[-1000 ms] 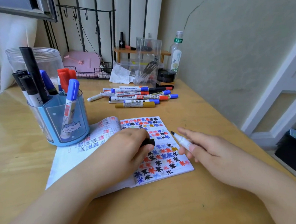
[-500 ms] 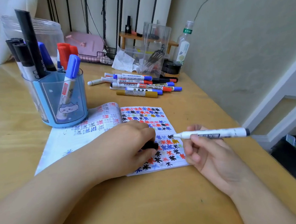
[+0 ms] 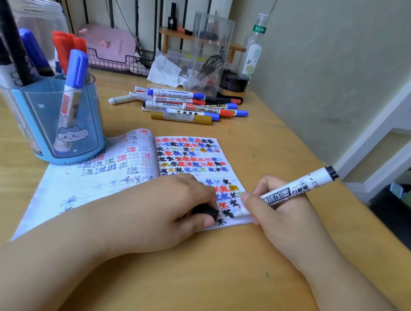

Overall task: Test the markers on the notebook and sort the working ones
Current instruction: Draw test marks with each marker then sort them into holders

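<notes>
Gripping the white marker (image 3: pixel 288 193), my right hand (image 3: pixel 283 218) is touching its tip to the notebook (image 3: pixel 119 175). My left hand (image 3: pixel 155 218) is resting on the notebook just beside that tip, pinching the black cap (image 3: pixel 206 210).

Head view: we are looking forward and down from head height, close over the wooden desk (image 3: pixel 207 275).
Facing: we are facing the wall (image 3: pixel 326 63), upper right of the frame.
Shared: nothing; we are getting a single view.

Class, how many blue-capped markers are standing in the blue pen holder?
2. One blue-capped marker leans at the front of the pen holder; the other stands further back beside the black ones. More may be hidden behind them.
</notes>
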A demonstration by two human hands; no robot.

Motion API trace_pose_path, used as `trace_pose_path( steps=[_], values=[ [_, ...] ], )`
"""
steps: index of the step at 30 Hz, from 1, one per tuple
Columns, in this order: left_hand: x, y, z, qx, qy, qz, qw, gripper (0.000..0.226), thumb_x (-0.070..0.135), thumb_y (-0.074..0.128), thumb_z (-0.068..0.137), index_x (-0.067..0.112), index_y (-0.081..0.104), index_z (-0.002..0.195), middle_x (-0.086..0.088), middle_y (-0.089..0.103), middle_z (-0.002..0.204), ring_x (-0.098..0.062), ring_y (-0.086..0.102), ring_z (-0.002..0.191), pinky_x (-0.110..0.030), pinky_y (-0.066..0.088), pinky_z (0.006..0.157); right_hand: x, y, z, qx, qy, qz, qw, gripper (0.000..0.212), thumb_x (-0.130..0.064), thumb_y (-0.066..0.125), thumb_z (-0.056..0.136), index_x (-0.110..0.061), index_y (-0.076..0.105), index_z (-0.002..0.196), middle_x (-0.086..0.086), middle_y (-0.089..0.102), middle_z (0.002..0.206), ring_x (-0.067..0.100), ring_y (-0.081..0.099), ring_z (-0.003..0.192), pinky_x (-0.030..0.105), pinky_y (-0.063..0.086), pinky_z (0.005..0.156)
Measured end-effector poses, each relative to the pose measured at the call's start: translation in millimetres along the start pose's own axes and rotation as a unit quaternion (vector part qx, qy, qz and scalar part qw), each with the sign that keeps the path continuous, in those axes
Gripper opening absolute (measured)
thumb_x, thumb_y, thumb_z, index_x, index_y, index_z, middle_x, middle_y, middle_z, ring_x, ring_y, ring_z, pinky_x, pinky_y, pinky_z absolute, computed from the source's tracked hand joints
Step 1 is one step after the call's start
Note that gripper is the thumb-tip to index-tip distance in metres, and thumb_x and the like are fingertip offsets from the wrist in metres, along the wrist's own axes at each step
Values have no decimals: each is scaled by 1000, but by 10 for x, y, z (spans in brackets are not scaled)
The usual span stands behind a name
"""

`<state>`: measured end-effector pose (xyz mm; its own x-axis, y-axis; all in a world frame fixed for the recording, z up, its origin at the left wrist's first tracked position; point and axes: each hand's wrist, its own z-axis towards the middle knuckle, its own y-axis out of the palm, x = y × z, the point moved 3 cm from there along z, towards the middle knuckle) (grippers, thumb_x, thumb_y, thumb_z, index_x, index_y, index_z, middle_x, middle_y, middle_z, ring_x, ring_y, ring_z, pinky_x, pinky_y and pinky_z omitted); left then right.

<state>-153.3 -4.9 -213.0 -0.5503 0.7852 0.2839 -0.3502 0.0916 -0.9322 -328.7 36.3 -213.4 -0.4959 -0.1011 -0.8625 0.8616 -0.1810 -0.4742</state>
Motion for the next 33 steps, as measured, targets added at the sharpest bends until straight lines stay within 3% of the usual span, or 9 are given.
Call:
trace_pose_path(
  steps=[2,4,7,14,18,22,33],
  values=[
    [-25,23,-1,8,12,-8,1000,63,61,15,75,31,58,109,10,61,101,-9,54,94,-28,45,81,-8,8,0,2,-10,-7,1000,29,-31,63,77,-15,43,63,6,41,52,11,31,48,21,25,42],
    [-56,36,-11,11,18,-45,999,47,57,26,78,34,56,106,14,60,95,-2,50,91,-23,42,76,-11,18,7,-3,-10,-11,1000,29,-33,62,76,-16,43,63,4,40,52,11,31,48,22,24,43],
    [-82,42,-31,17,13,-62,998,32,52,37,81,37,52,104,17,59,92,1,48,91,-22,42,75,-15,25,11,-11,-9,-10,1000,32,-22,65,84,-16,43,61,-3,38,48,10,29,47,20,24,42],
    [-91,46,-27,13,16,-57,998,31,53,36,81,39,50,105,18,60,95,2,47,91,-19,43,74,0,15,13,-21,-7,9,1000,38,-13,63,85,-17,37,57,-8,29,46,9,22,46,18,19,40],
    [-38,47,0,3,8,-25,1000,42,53,32,82,32,58,107,11,62,101,-5,52,93,-24,42,80,-11,30,8,-27,-18,10,999,32,-29,63,78,-16,41,58,3,37,50,13,29,49,21,24,43],
    [1,48,1,-2,-4,-4,1000,51,49,26,79,27,61,109,8,63,106,-12,55,96,-29,43,84,-22,26,2,-19,-9,15,1000,35,-12,63,85,-14,38,59,-6,32,46,11,25,47,19,21,41],
    [9,69,-4,-9,-22,-16,1000,32,42,38,95,24,59,110,7,63,108,-13,55,99,-29,41,86,-16,33,-4,-28,-2,23,999,39,-15,64,84,-16,37,57,-8,29,46,9,23,46,19,21,42]
  ],
)
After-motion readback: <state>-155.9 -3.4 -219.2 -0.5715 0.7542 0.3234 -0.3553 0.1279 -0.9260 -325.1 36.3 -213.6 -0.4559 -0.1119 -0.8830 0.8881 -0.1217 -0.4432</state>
